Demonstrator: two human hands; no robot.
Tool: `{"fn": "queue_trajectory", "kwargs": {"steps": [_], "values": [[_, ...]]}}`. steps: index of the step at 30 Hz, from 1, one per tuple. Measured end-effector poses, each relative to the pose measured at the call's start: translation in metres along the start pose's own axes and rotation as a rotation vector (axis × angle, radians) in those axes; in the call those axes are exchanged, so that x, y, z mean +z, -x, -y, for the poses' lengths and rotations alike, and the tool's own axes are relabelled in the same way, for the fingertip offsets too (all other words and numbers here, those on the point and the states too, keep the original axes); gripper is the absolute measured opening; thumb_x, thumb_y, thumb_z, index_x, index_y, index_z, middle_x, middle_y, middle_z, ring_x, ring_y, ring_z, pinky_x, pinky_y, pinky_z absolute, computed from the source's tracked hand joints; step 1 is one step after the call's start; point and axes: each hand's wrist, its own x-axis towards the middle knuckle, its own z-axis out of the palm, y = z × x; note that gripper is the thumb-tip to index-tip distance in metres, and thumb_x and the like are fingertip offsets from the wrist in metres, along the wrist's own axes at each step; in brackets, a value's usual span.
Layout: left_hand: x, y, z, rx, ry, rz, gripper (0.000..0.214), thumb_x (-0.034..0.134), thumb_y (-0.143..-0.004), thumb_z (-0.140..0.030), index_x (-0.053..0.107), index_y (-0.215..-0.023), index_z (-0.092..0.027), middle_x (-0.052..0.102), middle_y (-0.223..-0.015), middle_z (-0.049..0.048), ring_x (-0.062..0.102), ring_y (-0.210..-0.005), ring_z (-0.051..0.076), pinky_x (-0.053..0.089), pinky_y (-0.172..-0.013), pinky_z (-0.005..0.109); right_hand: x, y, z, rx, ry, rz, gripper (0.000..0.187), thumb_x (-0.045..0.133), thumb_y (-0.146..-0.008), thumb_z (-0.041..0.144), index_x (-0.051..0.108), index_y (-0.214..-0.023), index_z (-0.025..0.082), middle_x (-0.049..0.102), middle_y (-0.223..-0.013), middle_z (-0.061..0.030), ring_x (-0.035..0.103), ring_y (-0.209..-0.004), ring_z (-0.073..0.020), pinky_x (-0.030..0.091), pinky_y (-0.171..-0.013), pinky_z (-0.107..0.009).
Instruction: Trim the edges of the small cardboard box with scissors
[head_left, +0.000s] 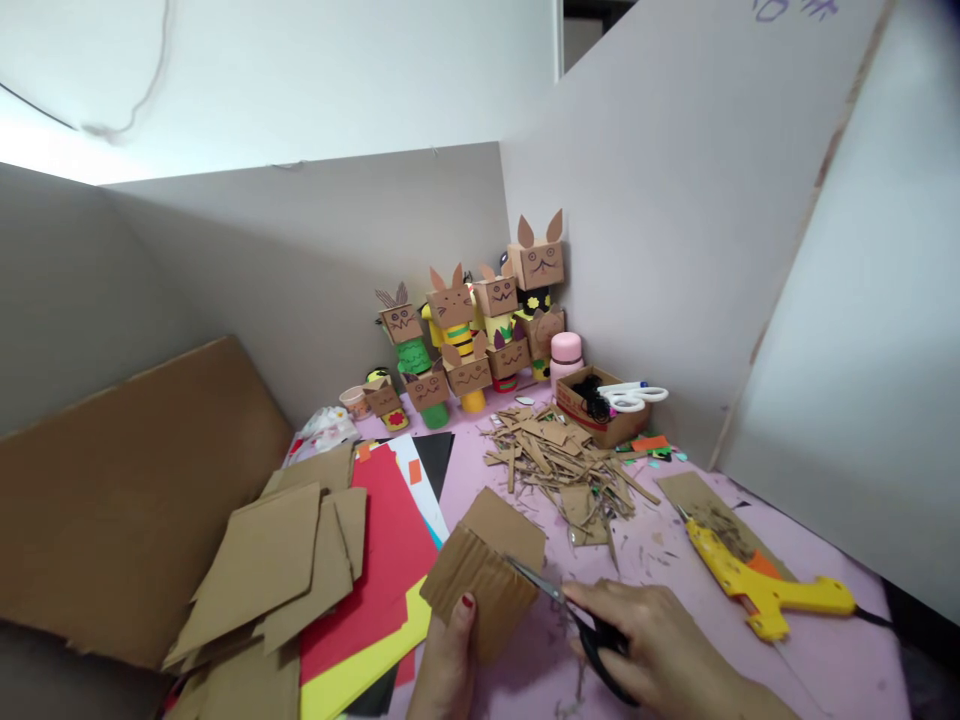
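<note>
My left hand (448, 662) grips a piece of corrugated cardboard (484, 570) from below, thumb on its near face. My right hand (660, 650) is closed around black-handled scissors (577, 620), whose blades reach left into the cardboard's right edge. Both hands are low in the view, above the pink table (667, 560).
A heap of cardboard scraps (566, 465) lies beyond the hands. A yellow glue gun (757, 585) rests at right. Cardboard sheets (277, 570) and coloured paper (390, 550) lie at left. Cardboard animal figures (480, 330) and a small box (600, 405) with white scissors stand at the back. White partition walls enclose the table.
</note>
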Motion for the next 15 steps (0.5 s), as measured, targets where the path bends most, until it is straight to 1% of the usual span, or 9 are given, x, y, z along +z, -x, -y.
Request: {"fn": "queue_trajectory", "kwargs": {"steps": [4, 7, 11, 15], "values": [[0.003, 0.001, 0.001, 0.009, 0.018, -0.002, 0.088, 0.078, -0.060, -0.050, 0.041, -0.134, -0.020, 0.071, -0.111, 0.0089, 0.060, -0.111, 0.031, 0.048, -0.095, 0.040, -0.006, 0.001, 0.003, 0.053, -0.026, 0.029, 0.022, 0.055, -0.078, 0.026, 0.067, -0.096, 0.023, 0.070, -0.080, -0.0031, 0.063, -0.071, -0.0188, 0.041, -0.062, -0.024], [0.005, 0.001, 0.002, 0.057, 0.011, 0.003, 0.084, 0.077, -0.063, -0.049, 0.042, -0.134, -0.021, 0.068, -0.117, 0.0102, 0.060, -0.111, 0.033, 0.046, -0.096, 0.042, -0.012, 0.002, 0.009, 0.085, -0.022, 0.018, 0.022, 0.056, -0.077, 0.027, 0.066, -0.096, 0.024, 0.068, -0.079, -0.0020, 0.061, -0.069, -0.0185, 0.040, -0.062, -0.025], [0.005, 0.002, 0.003, 0.117, -0.060, 0.000, 0.086, 0.078, -0.060, -0.049, 0.043, -0.134, -0.022, 0.066, -0.120, 0.0113, 0.057, -0.115, 0.033, 0.043, -0.099, 0.042, -0.018, -0.001, 0.017, 0.063, -0.027, 0.054, 0.021, 0.058, -0.073, 0.024, 0.067, -0.091, 0.026, 0.066, -0.074, 0.0006, 0.060, -0.066, -0.0171, 0.037, -0.059, -0.023], [0.007, 0.004, 0.004, 0.134, -0.092, -0.011, 0.088, 0.078, -0.058, -0.051, 0.044, -0.134, -0.022, 0.066, -0.120, 0.0117, 0.054, -0.118, 0.034, 0.042, -0.100, 0.042, -0.017, -0.004, 0.019, 0.045, 0.058, 0.037, 0.021, 0.056, -0.075, 0.027, 0.068, -0.092, 0.025, 0.066, -0.073, -0.0012, 0.061, -0.066, -0.0185, 0.036, -0.058, -0.025]]}}
